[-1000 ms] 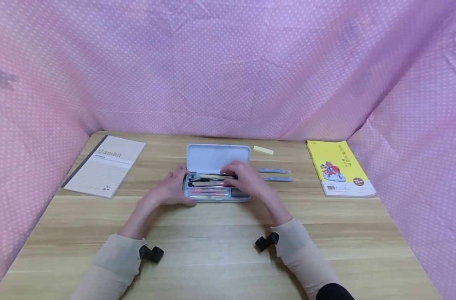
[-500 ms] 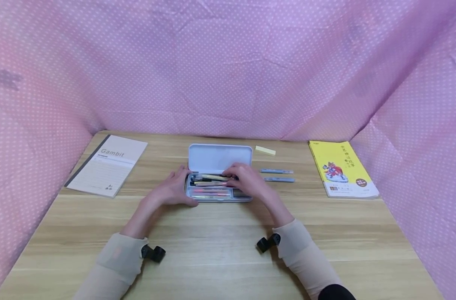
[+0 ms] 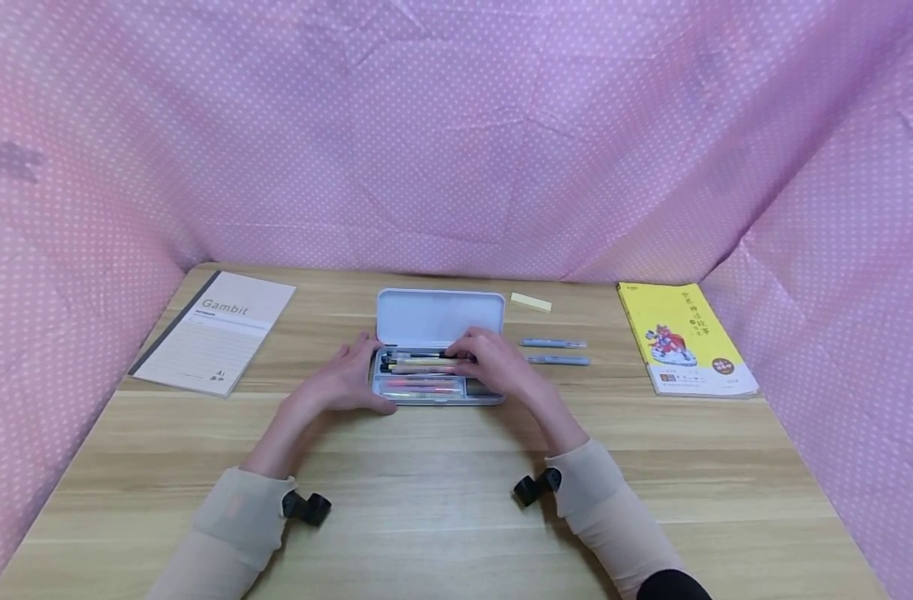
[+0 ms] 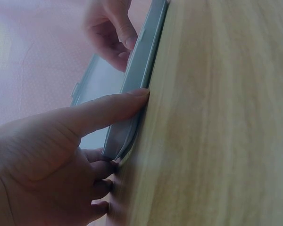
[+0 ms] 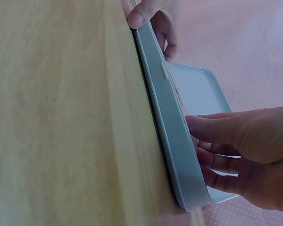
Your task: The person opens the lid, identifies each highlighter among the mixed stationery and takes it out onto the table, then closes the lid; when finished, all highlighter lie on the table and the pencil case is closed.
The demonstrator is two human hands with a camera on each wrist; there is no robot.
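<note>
Case [image 3: 440, 317], head view: open on the counter [image 3: 426, 492] — pens [image 3: 422, 362] inside could spill if the right grip [image 3: 496, 360] snags them.
Left grip [image 4: 47, 150], left wrist: thumb and fingers apart, touching smooth blue-grey walls.
Right grip, right wrist: fingertips hidden — cannot tell if clamped on anything; lid [image 5: 200, 92] tipped back.

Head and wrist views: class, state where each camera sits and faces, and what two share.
Head: head-worn, facing forward and down at the pencil case; left hand, right hand, sleeves show.
Left wrist: on that wrist, facing its hand and the case; right hand partly shows.
Right wrist: on that wrist, facing its hand and the case; left hand partly shows.
Wrist views share case and hands.
</note>
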